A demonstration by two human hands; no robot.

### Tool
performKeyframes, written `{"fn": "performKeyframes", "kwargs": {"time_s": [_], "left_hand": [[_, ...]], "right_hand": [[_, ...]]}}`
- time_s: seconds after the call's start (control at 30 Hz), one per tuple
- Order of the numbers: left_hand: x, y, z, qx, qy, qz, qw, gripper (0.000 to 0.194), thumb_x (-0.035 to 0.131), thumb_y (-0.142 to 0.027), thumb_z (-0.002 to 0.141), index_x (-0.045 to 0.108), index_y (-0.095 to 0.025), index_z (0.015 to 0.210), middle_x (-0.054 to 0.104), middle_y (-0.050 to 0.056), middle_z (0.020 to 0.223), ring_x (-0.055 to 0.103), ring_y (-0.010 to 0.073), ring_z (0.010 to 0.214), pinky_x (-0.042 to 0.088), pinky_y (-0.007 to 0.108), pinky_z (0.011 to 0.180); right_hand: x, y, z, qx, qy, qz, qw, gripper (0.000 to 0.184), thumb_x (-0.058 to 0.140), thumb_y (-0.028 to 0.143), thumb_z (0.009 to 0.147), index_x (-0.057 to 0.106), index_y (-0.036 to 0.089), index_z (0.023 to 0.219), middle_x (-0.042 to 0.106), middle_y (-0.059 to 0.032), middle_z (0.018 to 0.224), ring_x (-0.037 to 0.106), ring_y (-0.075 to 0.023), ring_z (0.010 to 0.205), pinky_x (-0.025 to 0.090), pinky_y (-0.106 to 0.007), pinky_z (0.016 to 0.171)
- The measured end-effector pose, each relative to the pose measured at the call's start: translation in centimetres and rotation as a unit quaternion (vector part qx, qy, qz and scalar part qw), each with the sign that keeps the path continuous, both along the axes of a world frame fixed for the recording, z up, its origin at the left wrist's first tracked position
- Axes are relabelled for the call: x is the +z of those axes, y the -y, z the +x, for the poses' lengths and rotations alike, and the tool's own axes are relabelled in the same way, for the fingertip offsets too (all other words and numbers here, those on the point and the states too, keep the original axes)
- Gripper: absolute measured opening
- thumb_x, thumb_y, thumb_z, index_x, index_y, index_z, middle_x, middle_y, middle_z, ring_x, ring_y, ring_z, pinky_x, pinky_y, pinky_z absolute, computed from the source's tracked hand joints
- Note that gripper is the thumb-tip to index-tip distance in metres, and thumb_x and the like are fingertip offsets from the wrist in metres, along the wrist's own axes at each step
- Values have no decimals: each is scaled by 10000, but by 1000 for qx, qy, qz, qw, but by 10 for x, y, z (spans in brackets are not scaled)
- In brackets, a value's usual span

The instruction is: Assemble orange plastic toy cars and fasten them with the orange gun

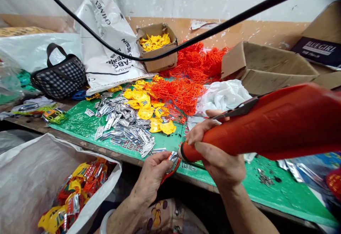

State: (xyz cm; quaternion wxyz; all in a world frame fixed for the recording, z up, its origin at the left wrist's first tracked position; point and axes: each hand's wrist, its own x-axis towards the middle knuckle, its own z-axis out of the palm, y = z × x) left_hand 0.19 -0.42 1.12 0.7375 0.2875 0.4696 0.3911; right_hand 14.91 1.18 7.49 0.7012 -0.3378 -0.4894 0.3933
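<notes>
My left hand (153,172) pinches a small red plastic piece (173,168) with a silver plate on it, at the front edge of the bench. My right hand (217,152) is wrapped round the body of a big red power screwdriver (266,120). The screwdriver's nose meets the silver plate or hovers just over it; its bit is too small to make out. Close beyond my left hand lies a heap of silver plates (125,120). Yellow plastic pieces (145,102) and a tangle of red plastic pieces (181,92) lie behind.
An open white sack (103,191) at lower left holds yellow-and-red pieces. A small carton (160,61), a printed white sack (106,42) and a checked bag (60,72) stand behind. Small metal bits (263,178) lie at right. A black cable (213,28) crosses overhead.
</notes>
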Motion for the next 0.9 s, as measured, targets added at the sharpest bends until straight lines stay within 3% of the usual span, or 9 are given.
{"fn": "performKeyframes", "kwargs": {"time_s": [0.17,0.27,0.37,0.5,0.73,0.9], "left_hand": [[7,-5,-3,28,-10,10,1000,249,783,-273,630,760,-144,843,692,9,690,609,122,657,460,204,636],[6,-8,-6,47,-41,23,998,281,779,-287,621,730,-140,856,633,-37,599,478,48,453,361,159,448],[1,-10,-7,26,-89,46,995,288,737,-304,663,666,-143,891,602,-69,584,357,10,348,246,148,355],[-5,-12,-8,-20,-120,75,990,249,678,-329,720,586,-156,874,579,-75,566,437,40,363,340,160,377],[-5,-19,-11,-84,-154,104,979,220,612,-312,771,553,-154,914,590,-56,624,491,62,421,402,182,420],[-2,-24,-15,-100,-188,121,969,188,621,-296,742,542,-171,858,566,-54,617,483,80,485,397,184,435]], "right_hand": [[7,-3,14,-63,-24,17,998,254,694,159,682,624,252,907,608,60,688,571,-140,612,520,-352,680],[-4,-11,24,-90,-25,7,996,182,715,127,663,630,218,796,631,45,686,583,-143,602,505,-344,645],[-23,-18,29,-93,-23,-20,995,131,734,111,649,636,188,689,632,29,668,591,-148,574,493,-336,596],[-38,-23,27,-93,-23,-34,995,126,752,109,626,650,176,655,633,24,650,591,-146,560,476,-316,559],[-37,-21,21,-99,-13,-78,992,118,736,146,617,638,183,670,635,30,642,579,-138,566,474,-307,564],[-39,-21,21,-100,0,-64,993,105,726,153,620,630,185,650,632,30,631,566,-133,558,462,-299,554]]}}
